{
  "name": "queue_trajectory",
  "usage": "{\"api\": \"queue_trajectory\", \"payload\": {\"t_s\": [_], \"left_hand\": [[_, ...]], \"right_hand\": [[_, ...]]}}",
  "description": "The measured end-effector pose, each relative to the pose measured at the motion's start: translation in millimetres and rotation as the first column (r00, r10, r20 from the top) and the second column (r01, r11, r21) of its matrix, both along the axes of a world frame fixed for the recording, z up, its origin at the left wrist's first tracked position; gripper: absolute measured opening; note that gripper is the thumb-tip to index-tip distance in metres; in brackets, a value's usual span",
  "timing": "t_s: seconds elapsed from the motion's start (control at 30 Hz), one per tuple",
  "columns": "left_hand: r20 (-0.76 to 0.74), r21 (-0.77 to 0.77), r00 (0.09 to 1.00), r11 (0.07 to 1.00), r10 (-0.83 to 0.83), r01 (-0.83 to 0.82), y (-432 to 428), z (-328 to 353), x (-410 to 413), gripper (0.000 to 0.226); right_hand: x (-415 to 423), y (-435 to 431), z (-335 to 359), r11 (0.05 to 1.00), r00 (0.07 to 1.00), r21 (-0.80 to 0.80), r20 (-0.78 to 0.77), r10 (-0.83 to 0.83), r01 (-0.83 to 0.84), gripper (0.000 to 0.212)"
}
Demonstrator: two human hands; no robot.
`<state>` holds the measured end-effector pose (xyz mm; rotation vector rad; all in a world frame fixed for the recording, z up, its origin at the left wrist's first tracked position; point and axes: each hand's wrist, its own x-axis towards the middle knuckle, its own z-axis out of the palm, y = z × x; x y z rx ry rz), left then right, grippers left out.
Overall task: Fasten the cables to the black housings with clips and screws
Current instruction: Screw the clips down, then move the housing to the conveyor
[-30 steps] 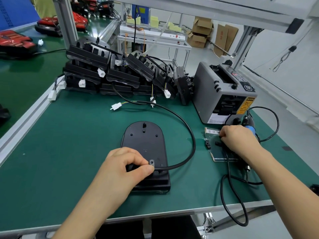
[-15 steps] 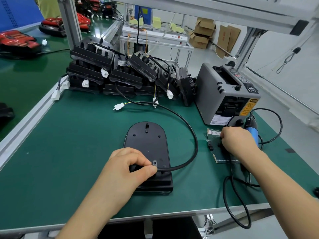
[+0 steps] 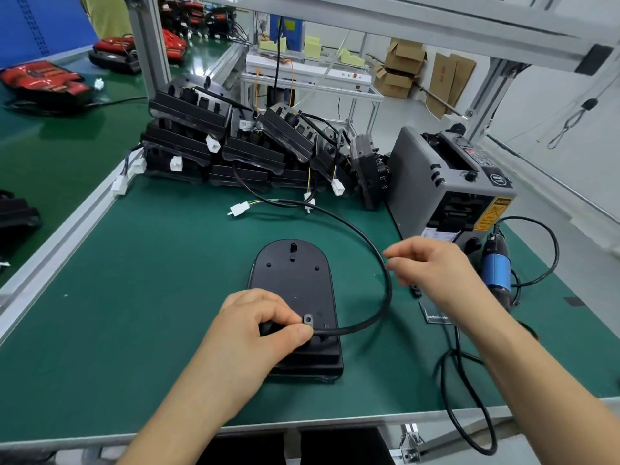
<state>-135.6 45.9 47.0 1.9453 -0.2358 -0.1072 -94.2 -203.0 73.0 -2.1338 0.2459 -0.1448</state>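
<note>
A black oval housing point(image 3: 295, 280) lies flat on the green mat. A black cable point(image 3: 379, 250) loops from its lower end round to the right and back to a white connector point(image 3: 240, 208). My left hand point(image 3: 255, 330) pinches a small grey clip point(image 3: 308, 319) round the cable, pressing it onto the housing. My right hand point(image 3: 432, 266) hovers above the mat to the right of the housing, its thumb and fingertips pinched together on something tiny, seemingly a screw.
A blue electric screwdriver point(image 3: 498, 270) with a corded lead lies right of my right hand. A small parts card point(image 3: 436, 317) sits under my right wrist. A grey tape dispenser point(image 3: 436, 182) stands behind. Stacked black housings point(image 3: 208, 139) with cables fill the back.
My right hand has lifted off the parts card and moved left and up toward the housing, fingertips pinched. My left hand keeps holding the clip in the same place.
</note>
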Motion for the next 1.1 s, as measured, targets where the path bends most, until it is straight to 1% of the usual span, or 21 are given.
{"api": "queue_trajectory", "payload": {"t_s": [0.03,0.07,0.1,0.17,0.23,0.3,0.37,0.43,0.57,0.73,0.87,1.0,1.1], "left_hand": [[0.001,-0.001,1.000,1.000,0.003,-0.003,0,-1,0,0.010],[0.006,0.000,1.000,1.000,0.008,-0.008,1,-2,0,0.012],[0.015,0.003,1.000,1.000,0.012,-0.012,1,-2,0,0.013],[0.043,0.013,0.999,1.000,0.013,-0.013,1,-4,-1,0.013],[0.064,0.019,0.998,1.000,0.011,-0.012,1,-6,-1,0.011],[0.075,0.024,0.997,1.000,0.013,-0.015,1,-7,0,0.009],[0.085,0.029,0.996,0.999,0.019,-0.021,1,-9,0,0.010],[0.092,0.032,0.996,0.999,0.019,-0.022,0,-9,0,0.010],[0.100,0.036,0.995,0.999,0.018,-0.022,0,-10,0,0.011],[0.103,0.027,0.995,1.000,0.007,-0.010,0,-11,-1,0.011],[0.117,0.023,0.993,1.000,0.001,-0.004,0,-11,-2,0.017],[0.119,0.049,0.992,0.999,-0.029,0.023,2,-12,-1,0.018],[0.140,0.046,0.990,0.999,-0.013,0.007,1,-13,-1,0.020]], "right_hand": [[-8,17,6,0.985,0.997,0.155,0.039,0.064,-0.069,0.020],[-17,33,9,0.957,0.988,0.250,0.071,0.134,-0.148,0.020],[-26,47,11,0.931,0.975,0.291,0.092,0.204,-0.222,0.021],[-38,67,10,0.904,0.947,0.282,0.087,0.310,-0.322,0.022],[-44,77,7,0.913,0.930,0.179,0.070,0.361,-0.368,0.022],[-47,79,3,0.920,0.917,0.025,0.089,0.388,-0.392,0.022],[-48,79,1,0.912,0.907,-0.084,0.103,0.409,-0.402,0.019],[-49,78,-2,0.904,0.900,-0.160,0.126,0.417,-0.396,0.014],[-51,76,-5,0.891,0.896,-0.280,0.163,0.412,-0.358,0.009],[-52,78,-2,0.857,0.884,-0.393,0.187,0.429,-0.333,0.005],[-48,80,6,0.773,0.852,-0.497,0.119,0.511,-0.394,0.007],[-46,81,9,0.733,0.844,-0.533,0.063,0.532,-0.422,0.009],[-44,80,11,0.743,0.851,-0.506,0.033,0.525,-0.438,0.009]]}}
